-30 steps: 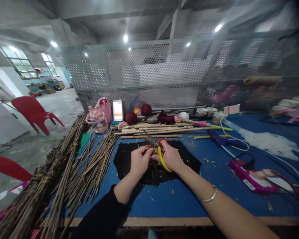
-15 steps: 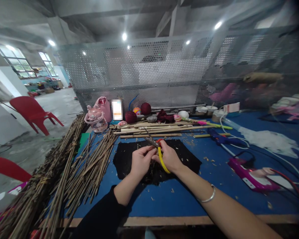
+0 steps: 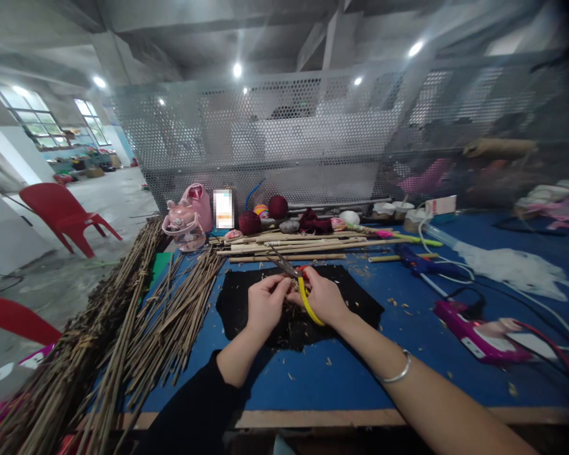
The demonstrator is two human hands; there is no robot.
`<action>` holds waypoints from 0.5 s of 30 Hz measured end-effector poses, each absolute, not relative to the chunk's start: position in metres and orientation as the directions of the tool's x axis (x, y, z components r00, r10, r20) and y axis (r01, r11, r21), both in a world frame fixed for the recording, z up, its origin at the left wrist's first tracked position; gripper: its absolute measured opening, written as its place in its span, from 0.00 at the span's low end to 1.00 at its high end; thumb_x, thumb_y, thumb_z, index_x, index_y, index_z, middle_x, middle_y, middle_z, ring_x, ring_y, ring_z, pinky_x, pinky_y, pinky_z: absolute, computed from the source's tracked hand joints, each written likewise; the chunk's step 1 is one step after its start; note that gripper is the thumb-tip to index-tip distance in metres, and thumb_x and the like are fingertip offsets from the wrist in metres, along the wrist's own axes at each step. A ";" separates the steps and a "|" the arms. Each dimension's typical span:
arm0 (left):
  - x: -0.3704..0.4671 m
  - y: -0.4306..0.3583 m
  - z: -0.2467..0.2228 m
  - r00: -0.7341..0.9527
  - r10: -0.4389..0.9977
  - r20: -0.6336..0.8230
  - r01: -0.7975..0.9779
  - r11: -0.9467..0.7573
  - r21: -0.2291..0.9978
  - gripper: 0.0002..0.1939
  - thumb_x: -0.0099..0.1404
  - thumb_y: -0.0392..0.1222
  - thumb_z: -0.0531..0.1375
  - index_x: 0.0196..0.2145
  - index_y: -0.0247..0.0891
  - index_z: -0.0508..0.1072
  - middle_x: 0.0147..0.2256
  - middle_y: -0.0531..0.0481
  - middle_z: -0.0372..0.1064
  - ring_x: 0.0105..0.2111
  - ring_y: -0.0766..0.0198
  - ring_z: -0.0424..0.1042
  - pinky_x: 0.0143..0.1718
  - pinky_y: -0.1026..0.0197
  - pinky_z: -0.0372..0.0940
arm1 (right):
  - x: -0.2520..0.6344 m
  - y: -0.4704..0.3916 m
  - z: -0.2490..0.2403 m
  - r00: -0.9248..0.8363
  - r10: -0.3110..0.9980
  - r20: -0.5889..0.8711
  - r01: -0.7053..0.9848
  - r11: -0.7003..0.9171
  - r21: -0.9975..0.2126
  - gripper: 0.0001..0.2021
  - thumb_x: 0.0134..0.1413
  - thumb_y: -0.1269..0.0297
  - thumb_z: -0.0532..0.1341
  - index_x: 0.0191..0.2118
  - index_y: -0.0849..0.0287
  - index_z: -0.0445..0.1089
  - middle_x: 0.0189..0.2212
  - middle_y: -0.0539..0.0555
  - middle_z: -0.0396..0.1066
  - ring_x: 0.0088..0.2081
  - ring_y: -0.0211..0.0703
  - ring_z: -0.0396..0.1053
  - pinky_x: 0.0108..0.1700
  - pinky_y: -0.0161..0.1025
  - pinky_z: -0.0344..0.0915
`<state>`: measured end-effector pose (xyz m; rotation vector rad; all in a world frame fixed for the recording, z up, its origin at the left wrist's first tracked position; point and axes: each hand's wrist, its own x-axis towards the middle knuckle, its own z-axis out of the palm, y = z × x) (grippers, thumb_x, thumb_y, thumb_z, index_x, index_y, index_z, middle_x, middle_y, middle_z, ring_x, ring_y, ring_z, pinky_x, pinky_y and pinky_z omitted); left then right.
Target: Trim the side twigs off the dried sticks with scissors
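My right hand is closed round a pair of scissors with yellow and red handles. Their blades point up and to the left, beyond my left hand's fingertips. My left hand is closed in a pinch, its thumb against the fingers, close beside the scissors. Whatever it pinches is too small and too hidden to name. Both hands are over a black cloth strewn with small pale and brown scraps, which lies on the blue tabletop.
Thin dry sticks lie left of the cloth, beside a long bundle of stalks. Pale rods and balls of dark red yarn lie behind. At right are a blue glue gun and a purple power strip.
The scissor tips have swung slightly left, and the blades look closer together. My left hand has shifted a little to the left. Little else differs.
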<state>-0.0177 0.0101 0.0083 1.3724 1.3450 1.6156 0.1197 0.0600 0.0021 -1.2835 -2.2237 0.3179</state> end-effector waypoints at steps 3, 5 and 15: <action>-0.017 0.009 0.011 -0.249 0.918 0.307 0.104 -0.290 0.951 0.12 0.55 0.43 0.57 0.31 0.32 0.75 0.27 0.47 0.73 0.26 0.65 0.70 0.30 0.65 0.64 | 0.118 0.059 0.003 -0.406 0.830 0.383 0.722 0.548 -0.423 0.18 0.40 0.51 0.60 0.33 0.56 0.56 0.28 0.52 0.66 0.31 0.44 0.66 0.30 0.34 0.56; -0.016 0.009 0.011 -0.242 0.920 0.309 0.087 -0.296 0.951 0.13 0.55 0.42 0.57 0.34 0.32 0.75 0.28 0.47 0.73 0.27 0.64 0.70 0.31 0.64 0.65 | 0.117 0.058 0.004 -0.412 0.823 0.392 0.717 0.558 -0.417 0.18 0.39 0.51 0.61 0.32 0.57 0.55 0.29 0.53 0.65 0.32 0.44 0.65 0.31 0.35 0.56; -0.018 0.009 0.011 -0.285 0.894 0.346 0.172 -0.308 0.936 0.13 0.56 0.45 0.56 0.31 0.33 0.75 0.27 0.48 0.73 0.28 0.64 0.69 0.31 0.65 0.64 | 0.119 0.058 0.005 -0.402 0.864 0.302 0.715 0.503 -0.486 0.14 0.45 0.52 0.57 0.34 0.55 0.60 0.24 0.50 0.69 0.25 0.42 0.67 0.25 0.32 0.52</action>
